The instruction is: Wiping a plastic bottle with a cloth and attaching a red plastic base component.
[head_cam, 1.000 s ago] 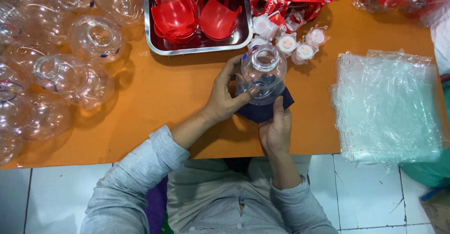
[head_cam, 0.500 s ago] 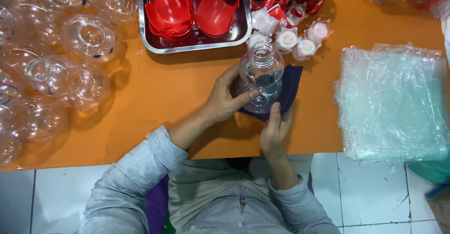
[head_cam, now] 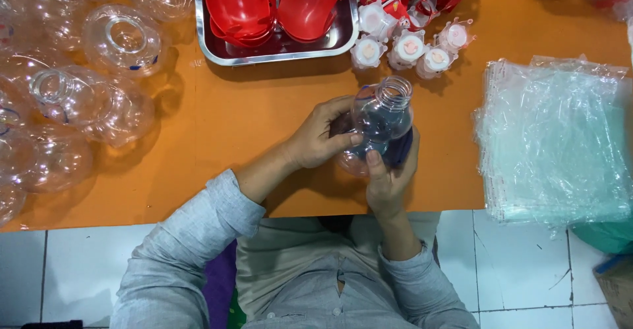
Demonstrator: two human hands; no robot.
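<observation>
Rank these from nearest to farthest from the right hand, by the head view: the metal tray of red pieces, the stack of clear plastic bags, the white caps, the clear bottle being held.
1. Clear bottle: held, touching the right hand.
2. White caps: beyond the bottle, up the table.
3. Stack of clear plastic bags: off to the right.
4. Metal tray: far side, up and left.

Bags and caps are close to call.

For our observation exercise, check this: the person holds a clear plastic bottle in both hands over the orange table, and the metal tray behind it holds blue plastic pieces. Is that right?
Not quite. The head view shows the metal tray holding red plastic pieces, not blue. The rest stands: left hand and right hand hold the clear plastic bottle over the orange table.
</observation>
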